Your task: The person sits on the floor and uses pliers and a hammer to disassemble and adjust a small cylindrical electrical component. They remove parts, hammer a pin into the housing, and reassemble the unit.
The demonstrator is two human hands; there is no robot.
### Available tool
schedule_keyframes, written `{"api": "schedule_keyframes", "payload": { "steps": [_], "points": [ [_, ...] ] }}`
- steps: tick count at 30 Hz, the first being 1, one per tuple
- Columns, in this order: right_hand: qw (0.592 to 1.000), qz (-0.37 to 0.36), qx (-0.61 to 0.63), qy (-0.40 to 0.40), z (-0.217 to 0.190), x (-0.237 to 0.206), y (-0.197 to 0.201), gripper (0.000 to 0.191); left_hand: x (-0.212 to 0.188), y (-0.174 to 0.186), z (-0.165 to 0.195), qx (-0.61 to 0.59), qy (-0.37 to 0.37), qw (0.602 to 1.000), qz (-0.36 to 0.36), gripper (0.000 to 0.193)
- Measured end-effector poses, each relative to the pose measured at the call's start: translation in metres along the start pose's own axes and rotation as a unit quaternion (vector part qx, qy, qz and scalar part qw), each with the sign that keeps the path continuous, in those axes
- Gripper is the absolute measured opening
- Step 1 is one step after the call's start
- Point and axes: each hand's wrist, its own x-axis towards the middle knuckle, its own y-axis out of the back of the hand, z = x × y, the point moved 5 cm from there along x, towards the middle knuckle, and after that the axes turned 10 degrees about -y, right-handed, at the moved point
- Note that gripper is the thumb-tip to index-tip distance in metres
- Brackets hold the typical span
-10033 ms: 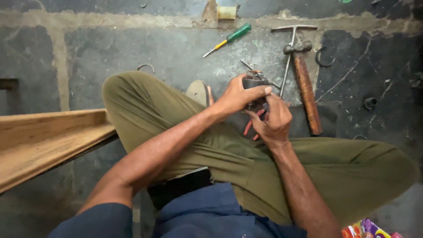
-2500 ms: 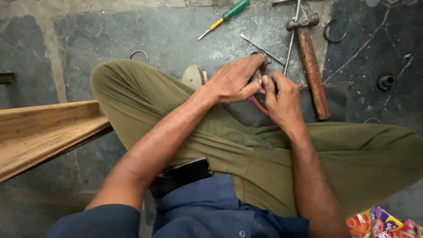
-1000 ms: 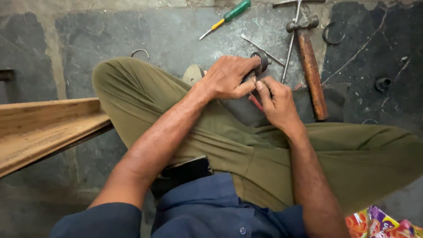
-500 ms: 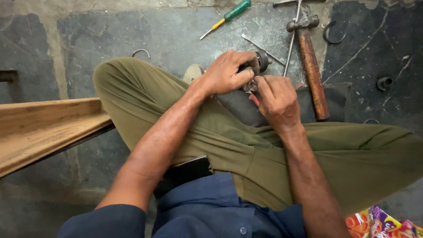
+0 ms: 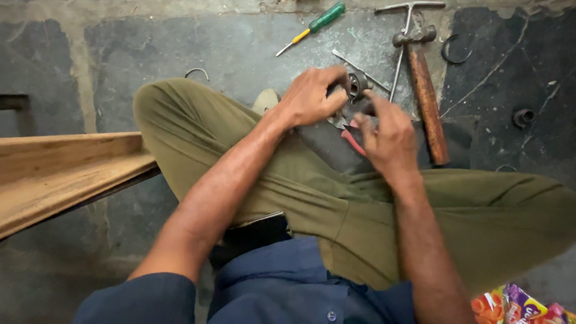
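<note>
Bearing-like round metal part (image 5: pixel 354 86) sits over the crossed legs, pinched in the left hand (image 5: pixel 312 96), and is best held steady while the right hand (image 5: pixel 387 135) (fingers curled on red-handled pliers (image 5: pixel 353 139)) works squarely.

Left hand (image 5: pixel 312 96), fingers curled shut, sits at ten o'clock from the right hand (image 5: pixel 387 135), also clenched.

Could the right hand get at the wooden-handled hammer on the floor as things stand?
Probably yes. The hammer lies on the floor just beyond the right hand, with nothing between them. But that hand is busy at the round metal part that the left hand grips, so it would have to let go.
</note>
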Motion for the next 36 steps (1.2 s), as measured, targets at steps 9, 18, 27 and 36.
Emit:
{"api": "schedule_keyframes", "payload": {
  "steps": [9, 18, 27, 36],
  "points": [
    [0.963, -0.180, -0.193, -0.049, 0.001, -0.014, -0.027, 0.056, -0.003, -0.014, -0.036, -0.200, 0.039, 0.976, 0.075, 0.030],
    [0.969, -0.137, 0.040, -0.202, 0.039, -0.016, -0.028, 0.029, -0.001, -0.019, -0.061, -0.382, 0.102, 0.908, 0.139, 0.031],
    [0.787, -0.195, 0.468, -0.352, 0.048, -0.018, -0.031, 0.031, 0.002, -0.013, -0.041, -0.217, 0.041, 0.968, 0.123, 0.024],
    [0.744, -0.275, 0.492, -0.358, 0.033, -0.019, -0.026, 0.035, 0.001, 0.007, -0.017, -0.095, 0.047, 0.987, 0.121, 0.025]
  ]
}}
